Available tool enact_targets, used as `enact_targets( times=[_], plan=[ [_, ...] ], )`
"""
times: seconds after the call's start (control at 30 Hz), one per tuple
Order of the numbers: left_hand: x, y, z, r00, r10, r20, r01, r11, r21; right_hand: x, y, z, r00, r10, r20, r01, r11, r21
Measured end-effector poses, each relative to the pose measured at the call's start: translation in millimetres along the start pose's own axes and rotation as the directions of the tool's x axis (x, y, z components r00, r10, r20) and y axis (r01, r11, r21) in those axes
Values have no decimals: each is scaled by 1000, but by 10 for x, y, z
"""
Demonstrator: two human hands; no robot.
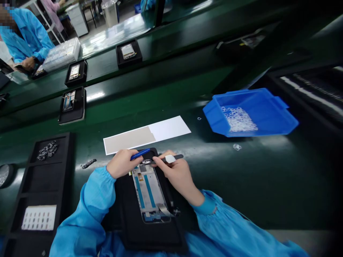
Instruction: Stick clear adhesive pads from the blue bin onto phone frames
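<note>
— Where's the work sitting right now?

— A phone frame lies face-open in a black holder tray on the green surface, just in front of the person. Both hands meet at its top end.

— What are they holding?

— The left hand is closed around a blue pen-like tool, its tip pointing toward the frame's top edge. The right hand pinches dark tweezers, with a small white piece at the fingers (whether it is a label or a pad I cannot tell).

— How far along does it look?

— By my reading, mid-step: the frame already carries blue strips and a flex cable at its lower end, while the spot near the top is what the tools are on. Whether the small part there is seated yet is too small to make out.

— Anything else nearby?

— A white-and-grey sheet just beyond the tray, a blue bin of clear rings to the right, a black compartment tray with small dark parts to the left, and more framed phones on holders farther up, where another person in blue works.
</note>
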State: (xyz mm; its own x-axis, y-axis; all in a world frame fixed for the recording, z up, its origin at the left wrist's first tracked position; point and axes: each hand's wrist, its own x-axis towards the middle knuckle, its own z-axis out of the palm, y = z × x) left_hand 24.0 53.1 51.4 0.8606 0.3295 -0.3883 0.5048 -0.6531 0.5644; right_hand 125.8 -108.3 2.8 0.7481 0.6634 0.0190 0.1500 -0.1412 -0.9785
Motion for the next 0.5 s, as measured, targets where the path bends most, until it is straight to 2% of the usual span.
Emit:
enact_targets(
  times=[0.2, 0.5],
  plan=[
    [43, -40, 6, 999, 24, 42, -21, 998, -54, 4, -20, -14, 1000, 31, 5, -31, 1000, -7],
    [33, -3, 15, 1000, 17, 8, -17, 1000, -5, -2, 12, 5, 1000, 18, -23, -18, 1000, -7]
  ],
)
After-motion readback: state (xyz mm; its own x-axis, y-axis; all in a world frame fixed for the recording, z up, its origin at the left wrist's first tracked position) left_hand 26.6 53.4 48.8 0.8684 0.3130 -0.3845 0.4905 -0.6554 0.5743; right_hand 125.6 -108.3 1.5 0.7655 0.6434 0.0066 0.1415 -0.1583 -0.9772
